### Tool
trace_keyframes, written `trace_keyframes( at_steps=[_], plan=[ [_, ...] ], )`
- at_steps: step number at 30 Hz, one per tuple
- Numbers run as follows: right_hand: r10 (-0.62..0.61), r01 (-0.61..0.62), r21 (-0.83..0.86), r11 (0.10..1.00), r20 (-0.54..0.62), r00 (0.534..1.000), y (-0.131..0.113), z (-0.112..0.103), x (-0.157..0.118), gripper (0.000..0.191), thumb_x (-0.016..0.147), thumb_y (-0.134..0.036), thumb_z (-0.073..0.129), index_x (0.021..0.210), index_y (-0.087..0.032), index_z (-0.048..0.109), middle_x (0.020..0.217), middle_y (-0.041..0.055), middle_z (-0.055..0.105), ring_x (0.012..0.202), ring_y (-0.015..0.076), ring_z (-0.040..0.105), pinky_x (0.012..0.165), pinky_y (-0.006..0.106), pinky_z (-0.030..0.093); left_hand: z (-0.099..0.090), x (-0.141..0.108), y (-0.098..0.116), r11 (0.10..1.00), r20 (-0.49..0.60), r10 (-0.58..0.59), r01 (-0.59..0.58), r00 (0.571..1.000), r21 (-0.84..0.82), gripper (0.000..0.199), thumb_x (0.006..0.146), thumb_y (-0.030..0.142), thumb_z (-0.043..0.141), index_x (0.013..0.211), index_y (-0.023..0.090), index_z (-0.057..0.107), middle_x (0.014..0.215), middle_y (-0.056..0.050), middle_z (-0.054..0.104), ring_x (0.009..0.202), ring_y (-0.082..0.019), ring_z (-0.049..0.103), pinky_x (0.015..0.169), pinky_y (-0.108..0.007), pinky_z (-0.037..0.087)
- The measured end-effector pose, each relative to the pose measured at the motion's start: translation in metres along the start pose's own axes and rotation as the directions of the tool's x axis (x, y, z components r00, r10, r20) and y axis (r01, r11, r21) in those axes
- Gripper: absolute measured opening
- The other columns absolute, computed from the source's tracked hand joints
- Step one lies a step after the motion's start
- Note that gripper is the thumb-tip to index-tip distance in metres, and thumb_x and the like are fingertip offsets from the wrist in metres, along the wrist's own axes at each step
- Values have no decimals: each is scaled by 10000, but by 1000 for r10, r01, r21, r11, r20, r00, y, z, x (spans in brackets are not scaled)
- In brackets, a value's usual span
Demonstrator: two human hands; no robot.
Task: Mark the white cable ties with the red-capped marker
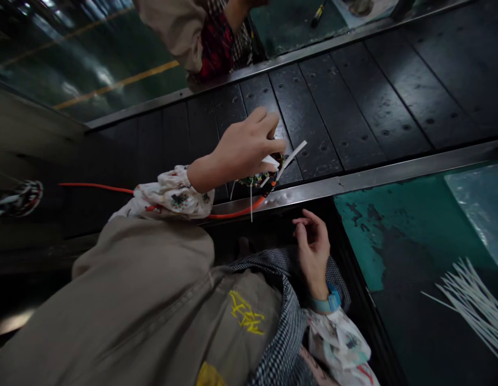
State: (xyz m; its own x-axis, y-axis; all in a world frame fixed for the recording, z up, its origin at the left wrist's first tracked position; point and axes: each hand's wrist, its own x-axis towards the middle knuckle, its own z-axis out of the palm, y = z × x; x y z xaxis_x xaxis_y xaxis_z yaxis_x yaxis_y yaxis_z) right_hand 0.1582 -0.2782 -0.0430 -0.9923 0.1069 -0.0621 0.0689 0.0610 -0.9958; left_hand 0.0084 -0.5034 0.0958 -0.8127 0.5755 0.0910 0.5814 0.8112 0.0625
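Observation:
My left hand point(249, 142) reaches over the dark slatted conveyor, its fingers closed on a coiled wire harness point(252, 179) with white tags or strips point(292, 160) sticking out. An orange corrugated cable point(236, 214) runs from the harness along the metal rail, under my left sleeve and out to the left. Thin white tie tails hang below the bundle. My fingers hide much of the harness. My right hand point(314, 244), with a blue band at the wrist, hovers before my lap near the rail. Its fingers are loosely bent and apart, with nothing visible in them.
The slatted conveyor point(313, 107) crosses the view between metal rails point(377, 166). On the right, a green work surface point(361, 230) holds a pile of white cable ties point(474, 305) and a clear plastic sheet point(482, 203). Across the conveyor is another person's arm point(180, 32). A blurred cable coil point(27, 198) lies left.

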Motion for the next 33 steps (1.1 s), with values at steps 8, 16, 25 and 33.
trace_keyframes(
  at_steps=[8,16,25,33],
  plan=[
    [-6,4,-21,1000,-83,997,2,-18,-2,315,979,-377,647,1248,-213,656,1018,42,706,798,145,625,751,315,523,3,-27,-26,993,-74,29,-20,997,116,386,1022,522,514,1258,290,711,1178,-139,629,1109,-317,554,879,-457,484],
    [-26,23,-21,1000,-147,989,-6,-22,-1,305,975,-351,656,1243,-207,667,1006,40,710,785,134,628,722,288,532,28,-54,-63,979,-399,193,-152,896,134,395,1057,487,485,1218,193,694,1053,-121,664,961,-251,585,873,-417,495],
    [-30,25,-26,999,-192,981,0,-21,3,273,971,-319,668,1221,-211,684,976,24,717,746,112,626,711,268,524,44,-45,-90,987,-157,84,-104,984,-120,455,1097,450,361,1199,162,697,1048,-127,686,971,-233,648,866,-377,521],
    [-34,32,-11,999,-253,967,-7,-23,3,263,952,-301,696,1188,-183,697,948,30,720,730,107,627,689,256,515,-6,-50,-108,975,-287,-181,134,941,-175,396,1019,540,540,1063,209,754,1023,-77,773,936,-211,685,865,-383,525]
  ],
)
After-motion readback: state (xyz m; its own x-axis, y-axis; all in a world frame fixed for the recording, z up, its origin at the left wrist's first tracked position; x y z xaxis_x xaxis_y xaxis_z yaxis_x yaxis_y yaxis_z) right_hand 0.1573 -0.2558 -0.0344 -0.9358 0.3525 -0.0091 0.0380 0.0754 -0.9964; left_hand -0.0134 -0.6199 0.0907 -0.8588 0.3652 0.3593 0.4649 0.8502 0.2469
